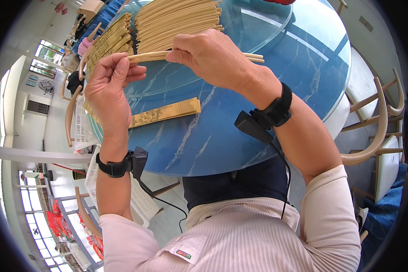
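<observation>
A pair of pale wooden chopsticks (255,57) is held level above the near part of the blue table. My right hand (213,59) is closed round the middle of them, and their right ends stick out past its wrist side. At their left ends, my left hand (111,86) pinches with thumb and forefinger while its other fingers curl loosely. Below the hands a flat tan printed paper sleeve (165,113) lies on the table, its left end hidden behind my left wrist. Beyond my hands is a wide pile of loose chopsticks (177,22).
Left of the pile lies a stack of printed paper sleeves (111,41). The round blue marbled table (240,140) carries a glass turntable (254,27). Wooden chairs (376,118) stand at the right, and a white plastic crate (81,127) is at the left.
</observation>
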{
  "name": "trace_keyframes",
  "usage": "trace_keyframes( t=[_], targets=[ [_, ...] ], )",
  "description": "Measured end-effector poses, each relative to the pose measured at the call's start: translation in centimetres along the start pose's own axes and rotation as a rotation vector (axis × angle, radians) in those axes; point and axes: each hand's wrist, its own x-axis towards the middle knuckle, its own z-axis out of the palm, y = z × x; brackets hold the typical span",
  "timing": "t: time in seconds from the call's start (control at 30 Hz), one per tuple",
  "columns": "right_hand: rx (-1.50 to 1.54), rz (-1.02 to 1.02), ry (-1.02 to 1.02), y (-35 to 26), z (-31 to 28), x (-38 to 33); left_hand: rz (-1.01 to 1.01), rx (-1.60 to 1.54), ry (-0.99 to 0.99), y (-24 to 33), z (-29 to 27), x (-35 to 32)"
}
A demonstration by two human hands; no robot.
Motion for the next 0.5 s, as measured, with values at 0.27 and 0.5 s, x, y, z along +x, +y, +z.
trace_keyframes(
  t=[0.27, 0.5],
  targets=[
    [0.484, 0.23, 0.263, -0.9, -2.1, 1.6, -0.17, 0.367, -0.389, -1.2, -3.5, -4.8],
    [0.639, 0.416, 0.305, -0.8, 0.5, 0.3, 0.163, 0.886, -0.694, -1.2, -1.4, -6.1]
  ],
)
